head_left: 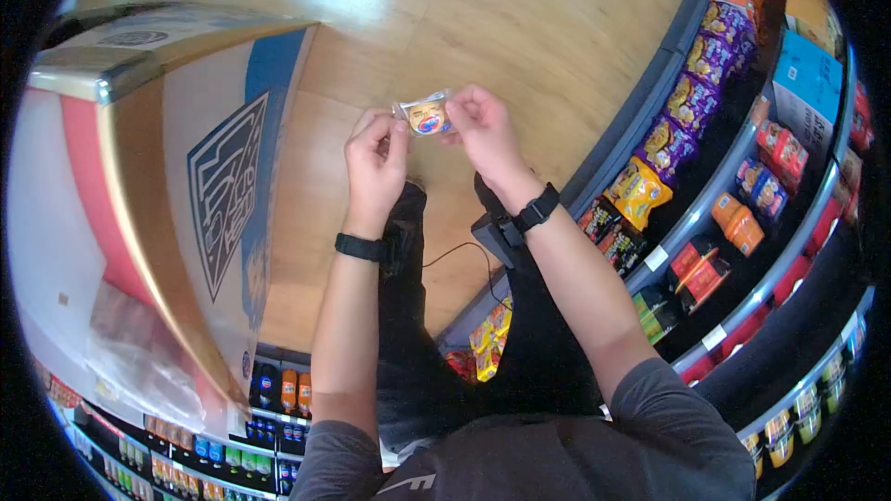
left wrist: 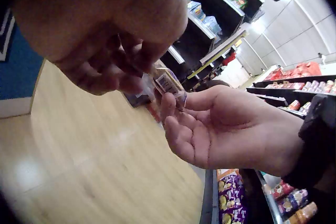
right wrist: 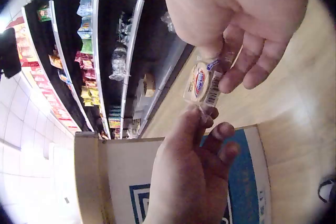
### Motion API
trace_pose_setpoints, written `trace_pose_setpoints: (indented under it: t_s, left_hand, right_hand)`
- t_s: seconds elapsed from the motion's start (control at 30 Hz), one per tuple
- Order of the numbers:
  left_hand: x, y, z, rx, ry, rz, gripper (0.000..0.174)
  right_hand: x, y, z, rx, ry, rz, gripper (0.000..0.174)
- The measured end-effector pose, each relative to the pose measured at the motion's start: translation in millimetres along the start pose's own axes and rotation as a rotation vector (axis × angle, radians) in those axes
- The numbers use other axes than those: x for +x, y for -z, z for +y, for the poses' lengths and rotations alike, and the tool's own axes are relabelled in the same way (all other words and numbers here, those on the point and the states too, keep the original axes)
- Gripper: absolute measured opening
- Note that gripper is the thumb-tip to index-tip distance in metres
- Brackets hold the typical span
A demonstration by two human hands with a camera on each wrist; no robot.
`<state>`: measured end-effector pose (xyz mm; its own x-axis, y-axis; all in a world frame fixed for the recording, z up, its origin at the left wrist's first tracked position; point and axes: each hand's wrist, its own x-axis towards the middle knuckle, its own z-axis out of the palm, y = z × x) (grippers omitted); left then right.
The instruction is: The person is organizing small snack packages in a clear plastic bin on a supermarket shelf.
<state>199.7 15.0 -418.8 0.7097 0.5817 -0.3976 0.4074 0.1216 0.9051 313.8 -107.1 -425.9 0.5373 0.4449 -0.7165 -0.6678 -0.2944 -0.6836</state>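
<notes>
Both hands hold a small clear-wrapped packet (head_left: pixel 429 118) with a round yellowish item and a red-and-blue logo, above the floor in the head view. The left hand (head_left: pixel 379 150) pinches its left end between thumb and fingers; the right hand (head_left: pixel 484 133) pinches the other end. In the right wrist view the packet (right wrist: pixel 200 83) shows its logo and a barcode, with the left hand (right wrist: pixel 186 166) at the lower end and the right hand (right wrist: pixel 236 19) at the upper. The left wrist view shows the packet (left wrist: pixel 168 81) edge-on, partly hidden by fingers.
Shelves with purple snack bags (head_left: pixel 691 102), a yellow bag (head_left: pixel 638 193) and cups stand at the right. A large printed box stand (head_left: pixel 218 186) is at the left. Bottles (head_left: pixel 289 391) fill shelves at lower left. A thin cable (head_left: pixel 464 246) hangs near the legs.
</notes>
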Motion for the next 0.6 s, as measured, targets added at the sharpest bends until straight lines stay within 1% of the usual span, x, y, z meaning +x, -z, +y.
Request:
trace_pose_setpoints:
  t_s: [0.03, 0.13, 0.23, 0.27, 0.33, 0.4, 0.47, 0.53, 0.6]
  left_hand:
    - [3, -8, -10, -0.028, 0.030, 0.008, 0.023]
    - [16, -13, -41, -0.026, -0.018, 0.019, 0.017]
    - [30, -8, -66, -0.086, -0.009, 0.016, 0.018]
    - [37, -9, -72, -0.087, -0.015, 0.028, 0.018]
    - [50, -3, -78, -0.084, -0.026, 0.044, 0.019]
    - [64, 1, -90, -0.033, -0.008, 0.045, 0.017]
    - [77, 1, -84, -0.022, 0.018, 0.064, 0.016]
    - [88, 1, -87, -0.044, -0.058, 0.070, 0.016]
    - [100, 5, -87, -0.062, -0.119, 0.063, 0.016]
  right_hand:
    - [6, 7, 5, -0.006, -0.005, 0.003, 0.011]
    - [31, 15, 24, -0.031, -0.011, -0.025, 0.010]
    - [49, 12, 35, -0.036, 0.026, -0.071, 0.009]
    - [58, 15, 38, -0.106, 0.105, -0.096, 0.008]
    - [74, 15, 44, -0.238, 0.265, -0.141, 0.007]
    - [87, 13, 38, -0.293, 0.272, -0.164, 0.006]
    - [95, 11, 27, -0.295, 0.250, -0.182, 0.006]
    - [119, 8, 18, -0.252, 0.252, -0.198, 0.007]
    - [139, 5, 15, -0.278, 0.270, -0.229, 0.008]
